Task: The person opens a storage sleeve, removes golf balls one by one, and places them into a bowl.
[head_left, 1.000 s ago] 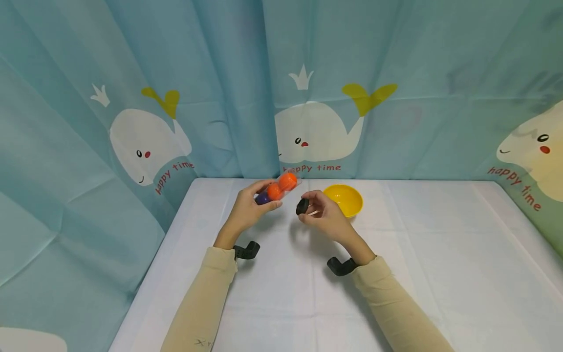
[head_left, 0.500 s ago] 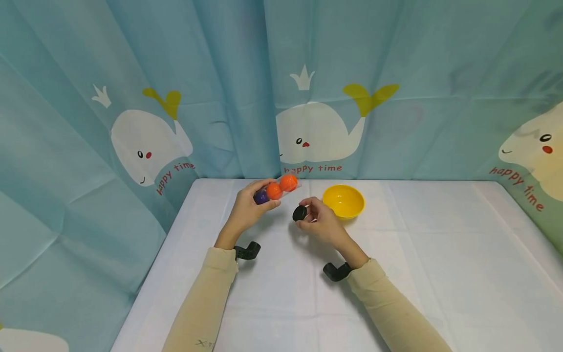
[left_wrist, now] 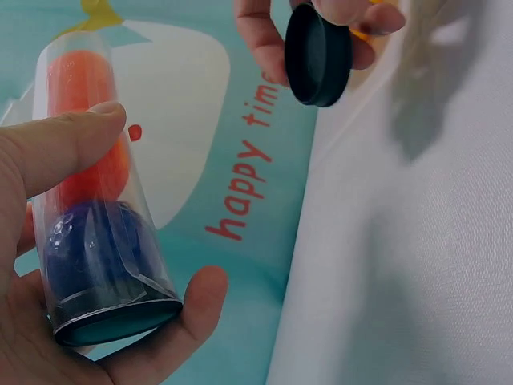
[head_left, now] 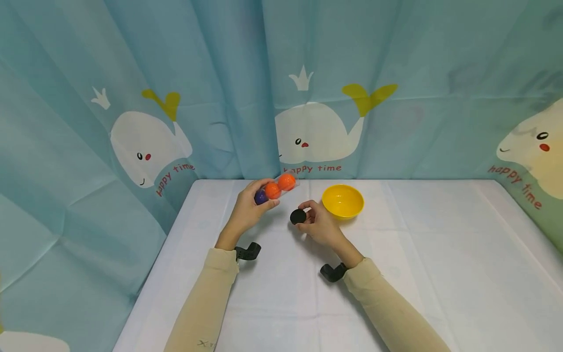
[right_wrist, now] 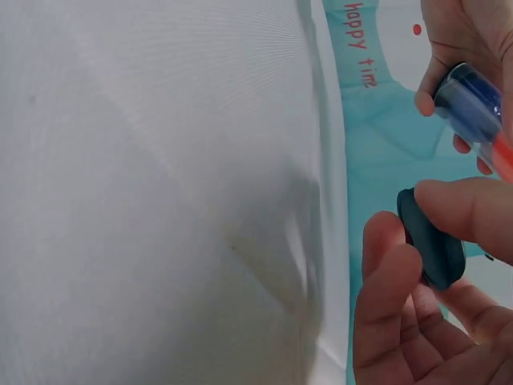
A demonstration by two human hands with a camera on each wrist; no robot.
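My left hand [head_left: 247, 208] grips a clear plastic tube [left_wrist: 104, 184], tilted with its upper end to the right in the head view. Inside it sit a dark blue ball [left_wrist: 96, 249] and two orange balls [head_left: 287, 182]. A dark cap closes the tube's lower end, by my left palm. My right hand [head_left: 323, 224] pinches a round black cap [head_left: 298, 216] between thumb and fingers, apart from the tube. In the left wrist view the hollow side of this cap shows. Just beyond my right hand stands a yellow bowl [head_left: 343, 202].
A white cloth covers the table [head_left: 422, 254]. Behind and to the left hangs a blue curtain [head_left: 237, 98] printed with whales, close to the table's far edge. Each wrist wears a black camera mount [head_left: 248, 251].
My right hand has moved slightly down and left, away from the bowl. The black cap has turned so its flat face shows in the head view. My left hand stays nearly still.
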